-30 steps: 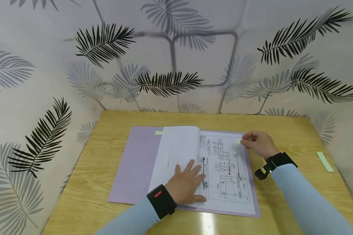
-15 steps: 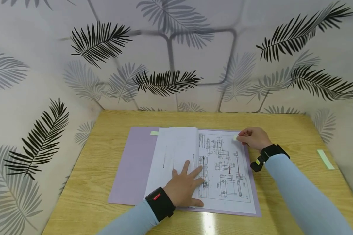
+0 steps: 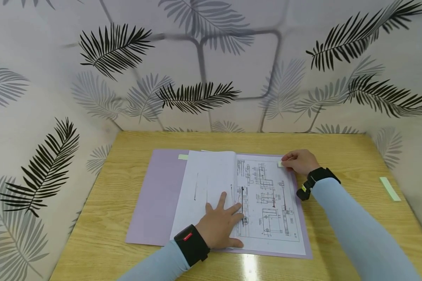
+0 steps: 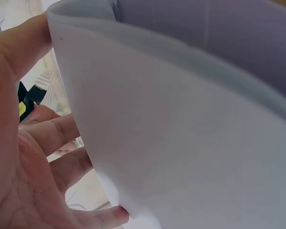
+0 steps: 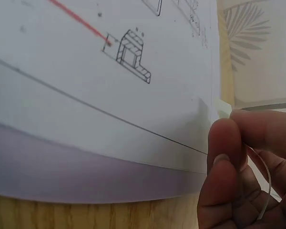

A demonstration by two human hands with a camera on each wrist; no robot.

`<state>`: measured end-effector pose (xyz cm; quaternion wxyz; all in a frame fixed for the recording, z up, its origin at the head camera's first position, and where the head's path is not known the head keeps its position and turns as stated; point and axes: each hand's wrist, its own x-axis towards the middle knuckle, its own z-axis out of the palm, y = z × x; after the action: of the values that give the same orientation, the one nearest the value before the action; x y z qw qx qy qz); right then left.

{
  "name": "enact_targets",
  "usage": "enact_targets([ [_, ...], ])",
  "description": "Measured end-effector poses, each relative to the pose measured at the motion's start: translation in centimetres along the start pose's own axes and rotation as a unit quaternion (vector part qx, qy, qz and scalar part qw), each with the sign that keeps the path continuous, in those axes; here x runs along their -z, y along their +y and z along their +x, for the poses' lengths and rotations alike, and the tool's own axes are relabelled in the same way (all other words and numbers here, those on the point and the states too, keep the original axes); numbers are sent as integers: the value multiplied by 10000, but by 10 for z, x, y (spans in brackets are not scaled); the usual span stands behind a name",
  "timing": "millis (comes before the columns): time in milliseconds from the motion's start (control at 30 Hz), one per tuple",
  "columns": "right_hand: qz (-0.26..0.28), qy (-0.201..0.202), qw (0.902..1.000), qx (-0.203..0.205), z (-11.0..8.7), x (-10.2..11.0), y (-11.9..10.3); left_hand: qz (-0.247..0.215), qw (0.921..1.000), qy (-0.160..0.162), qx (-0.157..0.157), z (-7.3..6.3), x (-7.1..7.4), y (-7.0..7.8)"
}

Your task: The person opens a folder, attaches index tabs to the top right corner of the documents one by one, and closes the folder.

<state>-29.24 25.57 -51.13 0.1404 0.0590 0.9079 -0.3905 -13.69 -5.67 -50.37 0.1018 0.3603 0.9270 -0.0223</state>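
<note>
A lilac folder point(image 3: 151, 207) lies spread out on the table, holding white sheets. The turned sheet point(image 3: 200, 183) is on its left side; a page of technical drawings point(image 3: 285, 242) faces up on the right. My left hand point(image 3: 219, 226) rests with spread fingers across the fold between them. In the left wrist view, its fingers touch the edge of a curved white sheet point(image 4: 171, 129). At the drawing page's upper right corner, my right hand point(image 3: 300, 162) pinches a small pale green sticky tab point(image 5: 223, 108) between thumb and fingers. The tab touches the page or hovers close; I cannot tell which.
Another pale green tab point(image 3: 183, 157) sticks out from the turned sheets at the upper left. A longer pale green strip point(image 3: 390, 189) lies on the wooden table point(image 3: 348, 164) at the far right. Leaf-patterned cloth point(image 3: 239, 78) stands behind the table.
My right hand has moved slightly left and up with the tab, toward the page's upper corner. The left hand stays on the fold, and the turned sheets have shifted slightly left.
</note>
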Motion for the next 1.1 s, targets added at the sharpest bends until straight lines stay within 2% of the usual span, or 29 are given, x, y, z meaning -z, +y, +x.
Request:
enact_targets([
  [200, -233, 25, 9997, -110, 8, -3, 1, -74, 10000, -27, -15, -1, 2, 1],
  [400, -385, 46, 9992, -45, 11, -6, -1, -140, 9999, -18, -15, -1, 3, 0],
  [1100, -319, 43, 9992, -244, 12, -14, -3, -19, 10000, 59, -67, 0, 1, 0],
])
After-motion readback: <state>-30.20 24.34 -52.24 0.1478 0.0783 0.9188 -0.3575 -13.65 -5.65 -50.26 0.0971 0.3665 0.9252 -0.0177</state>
